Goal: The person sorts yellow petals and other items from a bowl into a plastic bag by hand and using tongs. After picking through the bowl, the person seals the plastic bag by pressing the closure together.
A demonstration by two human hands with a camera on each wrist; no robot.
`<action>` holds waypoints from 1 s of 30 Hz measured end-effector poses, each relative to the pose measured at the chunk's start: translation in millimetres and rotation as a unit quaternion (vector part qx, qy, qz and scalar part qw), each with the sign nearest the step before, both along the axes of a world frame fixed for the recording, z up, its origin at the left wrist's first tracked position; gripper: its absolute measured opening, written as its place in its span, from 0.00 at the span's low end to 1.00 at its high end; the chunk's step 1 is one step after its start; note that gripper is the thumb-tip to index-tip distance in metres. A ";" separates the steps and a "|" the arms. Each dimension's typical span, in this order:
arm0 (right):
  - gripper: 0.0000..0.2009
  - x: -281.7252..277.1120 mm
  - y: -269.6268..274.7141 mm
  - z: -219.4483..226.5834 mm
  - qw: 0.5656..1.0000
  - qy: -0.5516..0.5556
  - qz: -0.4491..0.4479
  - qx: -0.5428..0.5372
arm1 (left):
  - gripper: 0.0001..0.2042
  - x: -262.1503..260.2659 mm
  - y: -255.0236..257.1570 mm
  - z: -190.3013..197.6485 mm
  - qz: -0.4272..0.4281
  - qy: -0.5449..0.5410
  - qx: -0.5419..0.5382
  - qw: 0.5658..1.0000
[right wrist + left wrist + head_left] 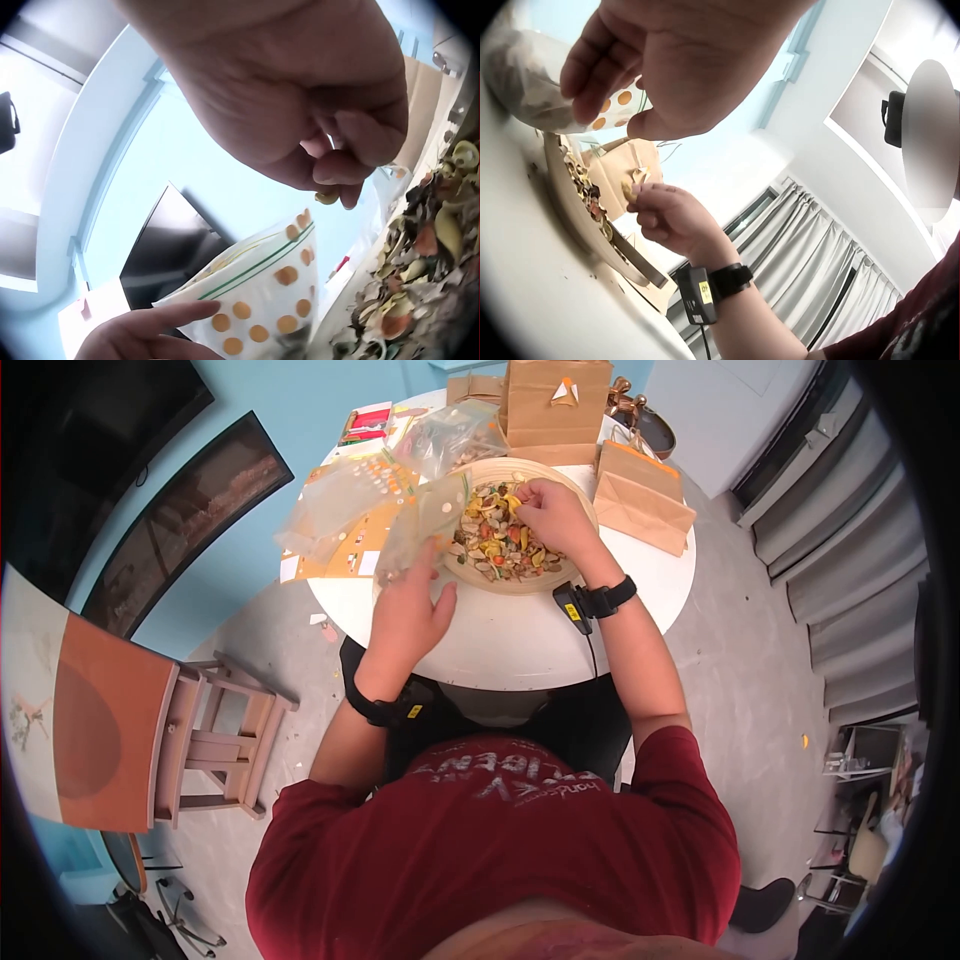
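My right hand (558, 520) is above a round, pale tray (512, 589) of mixed dried pieces (508, 550). In the right wrist view its fingertips pinch a small yellow piece (326, 199). My left hand (410, 618) has its fingers against a clear bag (259, 332) with orange dots and a green seal line; the index finger lies straight along the bag's side. The bag stands at the tray's left edge, and some dark contents show low in it. The left wrist view shows the left hand (694, 64) close up, its fingers loosely bent.
More dotted clear bags (335, 500) lie at the table's left, over orange-brown sheets. A filled clear bag (450, 435) is behind the tray. Brown paper bags stand at the back (555, 410) and right (645, 495). A dark pan (655, 435) is behind them.
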State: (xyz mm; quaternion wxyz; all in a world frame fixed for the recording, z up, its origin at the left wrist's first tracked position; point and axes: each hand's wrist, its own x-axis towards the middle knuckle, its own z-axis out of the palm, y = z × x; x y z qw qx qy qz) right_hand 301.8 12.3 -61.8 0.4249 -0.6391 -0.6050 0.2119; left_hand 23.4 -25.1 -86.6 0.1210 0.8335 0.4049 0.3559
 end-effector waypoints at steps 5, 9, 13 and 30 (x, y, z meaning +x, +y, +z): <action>0.05 12.5 -3.3 -11.5 0.989 -0.147 -0.017 -0.023 | 0.34 -8.8 6.6 12.2 0.038 -0.030 -0.057 0.997; 0.06 16.6 -5.0 -16.2 0.985 -0.166 -0.021 -0.037 | 0.35 -11.8 11.6 7.6 0.061 -0.040 -0.034 0.997; 0.07 20.6 -7.9 -8.2 0.986 -0.160 -0.048 -0.005 | 0.34 -11.6 11.6 4.7 0.070 -0.057 -0.014 0.996; 0.13 45.1 -28.1 34.1 0.996 -0.066 -0.061 -0.030 | 0.26 6.5 -18.2 0.8 -0.015 -0.056 -0.112 0.992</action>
